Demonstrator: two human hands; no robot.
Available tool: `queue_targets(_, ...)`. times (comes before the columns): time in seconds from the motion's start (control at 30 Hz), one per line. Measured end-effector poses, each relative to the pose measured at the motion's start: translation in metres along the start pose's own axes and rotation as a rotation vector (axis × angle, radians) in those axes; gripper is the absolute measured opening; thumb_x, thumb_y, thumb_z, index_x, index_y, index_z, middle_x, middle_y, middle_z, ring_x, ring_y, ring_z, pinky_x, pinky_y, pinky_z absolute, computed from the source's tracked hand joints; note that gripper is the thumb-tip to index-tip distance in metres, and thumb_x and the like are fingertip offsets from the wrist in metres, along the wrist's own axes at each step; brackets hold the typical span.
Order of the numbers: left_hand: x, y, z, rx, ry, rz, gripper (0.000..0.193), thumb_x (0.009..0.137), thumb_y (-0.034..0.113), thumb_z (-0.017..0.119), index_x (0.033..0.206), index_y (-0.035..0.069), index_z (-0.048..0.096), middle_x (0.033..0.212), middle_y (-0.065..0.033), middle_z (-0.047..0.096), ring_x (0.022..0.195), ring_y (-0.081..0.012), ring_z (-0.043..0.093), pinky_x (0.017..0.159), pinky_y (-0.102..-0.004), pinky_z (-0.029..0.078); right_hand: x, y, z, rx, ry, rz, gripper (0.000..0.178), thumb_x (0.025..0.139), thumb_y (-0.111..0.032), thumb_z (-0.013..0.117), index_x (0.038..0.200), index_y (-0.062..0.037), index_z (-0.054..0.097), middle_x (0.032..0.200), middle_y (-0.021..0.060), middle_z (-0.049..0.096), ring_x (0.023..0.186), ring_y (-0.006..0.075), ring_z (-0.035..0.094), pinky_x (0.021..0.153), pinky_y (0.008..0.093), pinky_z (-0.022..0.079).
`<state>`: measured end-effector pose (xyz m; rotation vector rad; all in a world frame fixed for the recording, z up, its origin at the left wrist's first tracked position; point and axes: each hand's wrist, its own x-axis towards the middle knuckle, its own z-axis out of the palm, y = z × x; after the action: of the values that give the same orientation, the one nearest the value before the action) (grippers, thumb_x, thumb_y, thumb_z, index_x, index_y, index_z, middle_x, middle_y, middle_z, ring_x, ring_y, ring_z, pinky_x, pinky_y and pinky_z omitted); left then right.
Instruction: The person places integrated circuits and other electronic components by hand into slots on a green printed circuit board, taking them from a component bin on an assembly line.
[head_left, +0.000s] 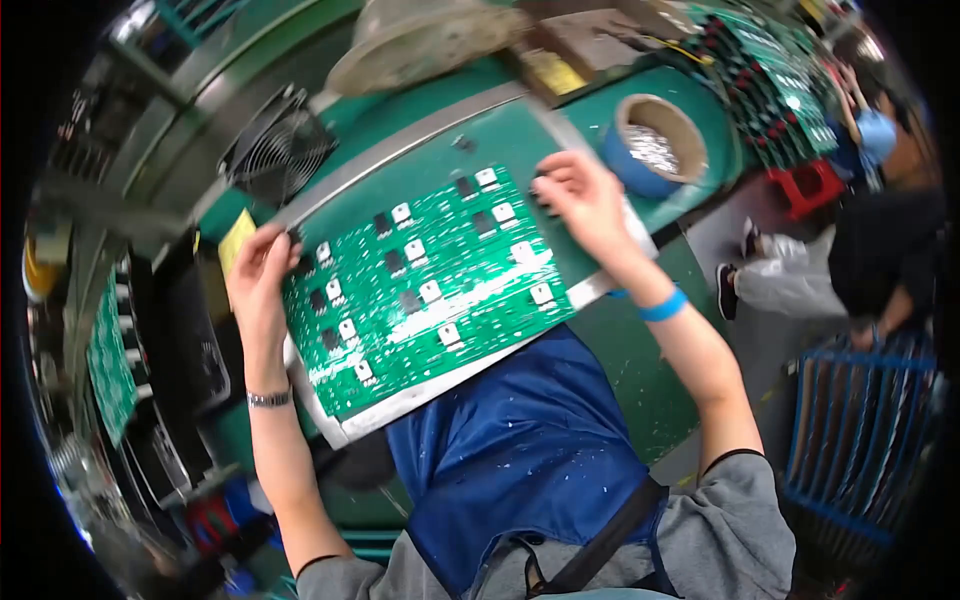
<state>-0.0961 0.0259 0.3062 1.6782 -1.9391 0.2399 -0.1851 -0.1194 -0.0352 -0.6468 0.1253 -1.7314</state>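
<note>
I've got the green PCB [425, 275] btwn both hands, on a pale-edged plate [378, 412]; long axis runs L–R, R end angled farther from the body. L hand [262, 270] is nearer, right at its L edge, fingers curled; too blurry, can't tell if it grips anything. R hand [585, 205], just off the upper R edge, pinches a small dark part [541, 193].
</note>
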Motion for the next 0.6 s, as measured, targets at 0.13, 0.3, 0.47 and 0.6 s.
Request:
queue_targets(0.13, -0.272, -0.001, 0.347, -0.789, 0.363, -0.667, 0.020, 0.090, 0.007, 0.066, 0.108, -0.001, 0.064, 0.095, -0.0034, 0.066, 0.083, -0.0101, 0.063, 0.072, -0.0212, 0.050, 0.009, -0.187, -0.255, -0.786, -0.601, 0.585, 0.021, 0.087, -0.013, 0.068, 0.105, -0.0049, 0.061, 0.087, -0.0003, 0.064, 0.079, 0.0067, 0.060, 0.066, 0.0213, 0.045)
queue_targets(0.3, -0.351, -0.164, 0.408, -1.070, 0.219, -0.776, 0.019, 0.089, 0.008, 0.067, 0.106, 0.000, 0.065, 0.094, -0.0032, 0.066, 0.082, -0.0092, 0.063, 0.072, -0.0206, 0.049, -0.046, -0.056, -0.192, -1.051, -0.640, 0.718, 0.023, 0.086, -0.014, 0.071, 0.104, -0.0006, 0.063, 0.087, 0.0011, 0.065, 0.080, 0.0065, 0.060, 0.070, 0.0218, 0.048)
queue_targets(0.47, -0.352, -0.150, 0.419, -1.130, 0.245, -0.805, 0.024, 0.089, 0.007, 0.067, 0.112, -0.001, 0.063, 0.093, -0.0036, 0.065, 0.082, -0.0091, 0.062, 0.072, -0.0206, 0.049, -0.039, -0.065, -0.188, -1.090, -0.721, 0.800, 0.018, 0.087, -0.015, 0.070, 0.099, -0.0019, 0.065, 0.088, 0.0006, 0.066, 0.079, 0.0069, 0.060, 0.070, 0.0217, 0.047)
queue_targets(0.6, -0.348, -0.136, 0.419, -1.133, 0.222, -0.809, 0.024, 0.089, 0.007, 0.067, 0.110, -0.002, 0.063, 0.092, -0.0037, 0.065, 0.081, -0.0090, 0.062, 0.071, -0.0204, 0.048, -0.047, -0.097, -0.193, -1.163, -0.707, 0.879, 0.016, 0.086, -0.013, 0.071, 0.096, -0.0014, 0.067, 0.087, 0.0016, 0.067, 0.079, 0.0066, 0.061, 0.069, 0.0209, 0.048)
